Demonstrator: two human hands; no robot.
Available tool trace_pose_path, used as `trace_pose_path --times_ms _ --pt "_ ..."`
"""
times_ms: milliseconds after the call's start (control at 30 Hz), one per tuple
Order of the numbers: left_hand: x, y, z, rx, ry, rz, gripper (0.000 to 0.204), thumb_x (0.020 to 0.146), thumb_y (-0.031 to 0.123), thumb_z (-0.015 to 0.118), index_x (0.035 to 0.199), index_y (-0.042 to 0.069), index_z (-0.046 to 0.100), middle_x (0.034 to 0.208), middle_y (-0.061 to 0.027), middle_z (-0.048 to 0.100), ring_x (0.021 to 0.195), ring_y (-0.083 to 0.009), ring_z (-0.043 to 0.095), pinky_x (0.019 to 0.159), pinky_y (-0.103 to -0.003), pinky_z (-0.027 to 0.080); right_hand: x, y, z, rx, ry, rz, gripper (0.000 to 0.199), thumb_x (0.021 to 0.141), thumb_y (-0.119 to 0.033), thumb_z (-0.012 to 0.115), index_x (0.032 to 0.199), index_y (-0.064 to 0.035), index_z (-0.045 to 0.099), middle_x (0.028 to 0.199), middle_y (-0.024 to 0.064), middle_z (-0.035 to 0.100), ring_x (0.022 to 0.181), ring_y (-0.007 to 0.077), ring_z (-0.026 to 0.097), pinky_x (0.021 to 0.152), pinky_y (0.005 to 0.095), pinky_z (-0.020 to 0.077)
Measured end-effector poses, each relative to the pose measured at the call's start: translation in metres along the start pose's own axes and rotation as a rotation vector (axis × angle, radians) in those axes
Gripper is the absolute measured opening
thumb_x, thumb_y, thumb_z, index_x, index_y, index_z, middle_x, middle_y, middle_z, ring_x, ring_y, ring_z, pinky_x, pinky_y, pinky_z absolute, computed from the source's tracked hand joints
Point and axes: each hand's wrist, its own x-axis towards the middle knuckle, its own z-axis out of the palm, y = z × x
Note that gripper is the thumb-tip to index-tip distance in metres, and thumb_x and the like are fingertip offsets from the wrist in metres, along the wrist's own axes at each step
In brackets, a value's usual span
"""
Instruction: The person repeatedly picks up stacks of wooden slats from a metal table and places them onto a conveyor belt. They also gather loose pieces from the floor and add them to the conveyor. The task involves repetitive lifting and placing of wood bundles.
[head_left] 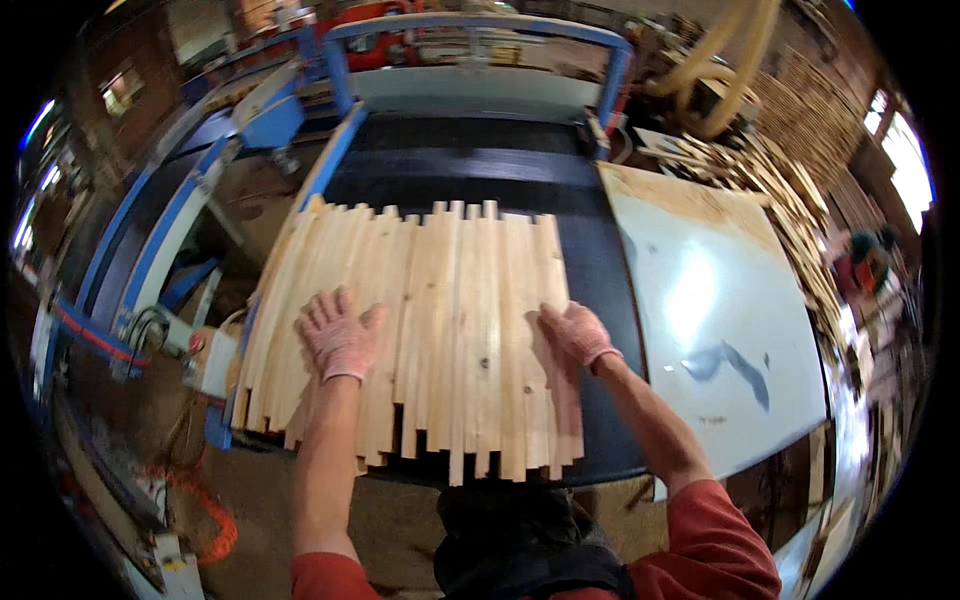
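Note:
A wide layer of pale wooden strips lies side by side on a black conveyor belt, their ends uneven at the near and far sides. My left hand, in a pinkish work glove, rests flat on the strips left of the middle, fingers spread. At the right edge of the layer, my gloved right hand presses against the outermost strip. The right fingertips lean over that edge and are partly hidden, but the hand does not wrap round a strip.
A blue frame spans the belt's far end. To the right is a pale metal table, with a heap of loose wood strips beyond it. Another blue-edged conveyor stands left. An orange coiled hose lies at lower left.

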Motion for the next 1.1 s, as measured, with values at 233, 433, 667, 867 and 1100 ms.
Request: trace_pose_path --times_ms 233,433,667,867,1100 --pt "-0.007 0.03 -0.006 -0.032 0.097 0.165 0.076 0.107 0.06 0.052 0.162 0.008 0.048 0.17 -0.0189 0.045 0.158 -0.0375 0.036 0.131 -0.054 0.025 -0.074 0.118 0.069 -0.054 0.279 -0.498 0.053 0.104 -0.041 0.071 0.148 -0.0126 0.058 0.159 0.0187 0.052 0.14 0.0382 0.058 0.115 0.0478 0.0519" --pt "-0.029 0.077 0.052 -0.237 0.166 0.425 0.064 0.117 0.044 0.045 0.165 0.001 0.044 0.169 -0.0236 0.045 0.157 -0.0376 0.041 0.131 -0.045 0.032 -0.25 0.112 0.036 1.058 -0.243 -0.238 0.076 0.109 -0.035 0.07 0.169 -0.0022 0.037 0.156 0.0122 0.061 0.144 0.0212 0.053 0.123 0.0357 0.0421" --pt "-0.272 0.341 0.021 -1.018 -0.421 1.101 0.054 0.116 0.025 0.049 0.16 -0.005 0.049 0.163 -0.0194 0.053 0.151 -0.0293 0.05 0.13 -0.04 0.033 -0.444 0.292 0.02 0.917 -0.095 -0.016 0.073 0.105 -0.043 0.066 0.161 0.0 0.049 0.152 0.0171 0.066 0.141 0.025 0.061 0.119 0.0374 0.0458" --pt "-0.515 0.474 0.073 -1.117 -1.396 1.109 0.045 0.112 0.015 0.059 0.151 -0.007 0.059 0.145 -0.0143 0.067 0.134 -0.0233 0.063 0.12 -0.038 0.047 -0.612 0.452 0.046 0.915 0.302 0.64 0.073 0.103 -0.044 0.067 0.16 -0.001 0.052 0.154 0.0177 0.064 0.14 0.0281 0.062 0.118 0.038 0.0472" --pt "-0.557 0.572 0.396 -0.319 -1.462 1.146 0.05 0.099 0.026 0.068 0.139 -0.004 0.07 0.115 -0.0058 0.07 0.103 -0.0168 0.061 0.094 -0.037 0.052 -0.759 0.55 0.112 0.498 0.661 0.887 0.035 0.102 -0.025 0.057 0.135 -0.017 0.068 0.125 0.0215 0.073 0.118 0.0441 0.069 0.099 0.0512 0.0545"
